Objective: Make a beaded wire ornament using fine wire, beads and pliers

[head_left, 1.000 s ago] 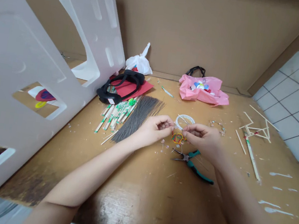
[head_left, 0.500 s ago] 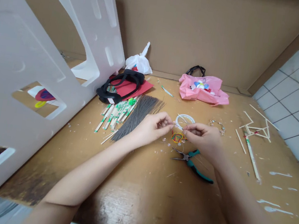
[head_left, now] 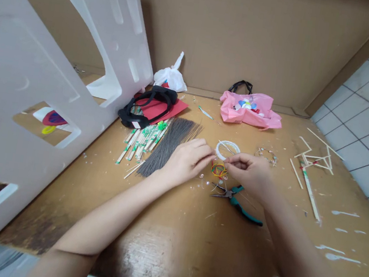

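My left hand (head_left: 186,159) and my right hand (head_left: 250,174) meet over the brown table (head_left: 169,238), fingertips pinched on a thin wire that runs between them. Just below the fingertips lies a small bunch of coloured rubber bands (head_left: 219,168). A white coil of wire (head_left: 227,149) sits right behind them. Green-handled pliers (head_left: 239,203) lie on the table under my right wrist. A few small clear beads are scattered near the bands.
A bundle of grey sticks (head_left: 169,145) and wrapped chopsticks (head_left: 142,143) lie left of my hands. Behind are a black strap on red paper (head_left: 149,105), a white bag (head_left: 171,77) and a pink bag (head_left: 249,110). Loose sticks (head_left: 315,160) lie right. A white plastic frame (head_left: 41,75) stands left.
Both hands stayed pinched together above the rubber bands, with only small shifts of the fingers. The view moved slightly.
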A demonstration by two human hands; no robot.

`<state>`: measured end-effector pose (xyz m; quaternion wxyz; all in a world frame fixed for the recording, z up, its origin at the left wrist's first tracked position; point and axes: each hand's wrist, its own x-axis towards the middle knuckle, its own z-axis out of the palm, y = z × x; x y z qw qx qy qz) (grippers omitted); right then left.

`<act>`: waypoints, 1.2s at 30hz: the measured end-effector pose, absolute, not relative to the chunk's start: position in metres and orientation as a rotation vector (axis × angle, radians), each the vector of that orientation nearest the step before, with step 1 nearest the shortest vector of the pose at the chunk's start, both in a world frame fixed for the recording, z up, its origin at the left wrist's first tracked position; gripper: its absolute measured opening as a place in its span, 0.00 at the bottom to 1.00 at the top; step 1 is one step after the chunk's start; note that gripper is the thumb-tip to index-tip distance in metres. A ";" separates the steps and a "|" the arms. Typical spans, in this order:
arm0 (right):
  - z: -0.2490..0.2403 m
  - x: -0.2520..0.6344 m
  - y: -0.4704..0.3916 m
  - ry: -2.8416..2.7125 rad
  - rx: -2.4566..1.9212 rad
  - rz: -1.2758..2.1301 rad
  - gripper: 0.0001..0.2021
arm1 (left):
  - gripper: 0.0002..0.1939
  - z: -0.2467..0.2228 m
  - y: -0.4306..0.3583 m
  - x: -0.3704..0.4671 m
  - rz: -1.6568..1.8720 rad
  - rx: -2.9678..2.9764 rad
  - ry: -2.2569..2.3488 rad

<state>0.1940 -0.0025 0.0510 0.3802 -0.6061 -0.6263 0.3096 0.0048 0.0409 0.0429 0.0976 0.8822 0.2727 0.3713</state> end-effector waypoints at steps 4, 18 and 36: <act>0.050 0.193 -0.001 -1.582 -1.563 0.746 0.05 | 0.11 0.037 0.040 0.006 1.097 2.787 0.812; 0.047 0.189 -0.007 -1.655 -1.546 0.484 0.05 | 0.10 0.031 0.034 0.014 1.247 2.840 0.871; 0.047 0.179 -0.009 -1.635 -1.528 0.601 0.04 | 0.07 0.035 0.037 0.013 1.158 2.953 0.735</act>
